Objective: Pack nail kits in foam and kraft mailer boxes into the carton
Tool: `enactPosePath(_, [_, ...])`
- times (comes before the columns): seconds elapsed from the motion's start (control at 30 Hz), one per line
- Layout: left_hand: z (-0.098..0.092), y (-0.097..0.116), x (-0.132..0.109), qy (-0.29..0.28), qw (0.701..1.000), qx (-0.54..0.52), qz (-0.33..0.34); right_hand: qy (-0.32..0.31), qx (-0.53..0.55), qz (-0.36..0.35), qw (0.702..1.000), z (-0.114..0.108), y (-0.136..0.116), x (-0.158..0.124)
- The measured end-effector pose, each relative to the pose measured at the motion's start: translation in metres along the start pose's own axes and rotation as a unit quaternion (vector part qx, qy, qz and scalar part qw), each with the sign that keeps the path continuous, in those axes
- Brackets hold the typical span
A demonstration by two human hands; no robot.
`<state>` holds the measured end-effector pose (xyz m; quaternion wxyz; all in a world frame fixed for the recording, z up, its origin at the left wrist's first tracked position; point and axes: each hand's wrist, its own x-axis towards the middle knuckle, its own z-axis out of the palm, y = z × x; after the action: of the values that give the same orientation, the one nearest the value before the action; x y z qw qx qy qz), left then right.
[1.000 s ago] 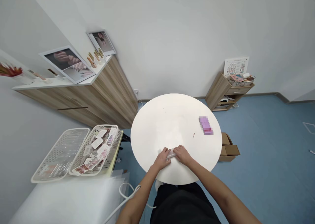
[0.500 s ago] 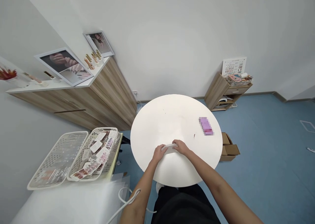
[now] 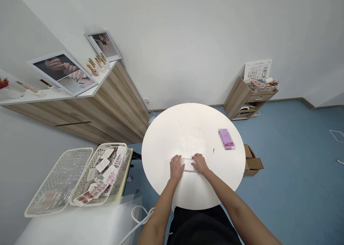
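Head view: left hand (image 3: 176,168) and right hand (image 3: 200,165) half curled, fingers spread, pinching a small white packet (image 3: 189,164) between them, flat on the round white table (image 3: 193,123) near the edge. Blurred pink box (image 3: 227,139) off right, plastic baskets (image 3: 60,180) off left.

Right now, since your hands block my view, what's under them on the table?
A pale flat rectangular item lies on the white table under the left hand and right hand; fingers hide its ends.
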<state>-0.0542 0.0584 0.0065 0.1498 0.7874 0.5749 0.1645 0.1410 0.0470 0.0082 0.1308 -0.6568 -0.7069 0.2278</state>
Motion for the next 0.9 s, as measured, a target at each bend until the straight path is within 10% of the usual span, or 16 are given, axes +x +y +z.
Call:
enactPosePath(0.23, [-0.002, -0.003, -0.001, -0.072, 0.967, 0.096, 0.223, 0.036, -0.083, -0.071, 0.993, 0.000, -0.018, -0.015])
enactPosePath(0.53, [-0.018, 0.001, -0.024, -0.166, 0.964, 0.033, 0.206, -0.039, -0.063, -0.130, 0.989, -0.002, -0.013, -0.044])
enactPosePath(0.9, [-0.009, 0.007, -0.038, -0.154, 0.975, 0.033, 0.159, -0.045, -0.063, -0.127, 0.989, -0.002, -0.005, -0.061])
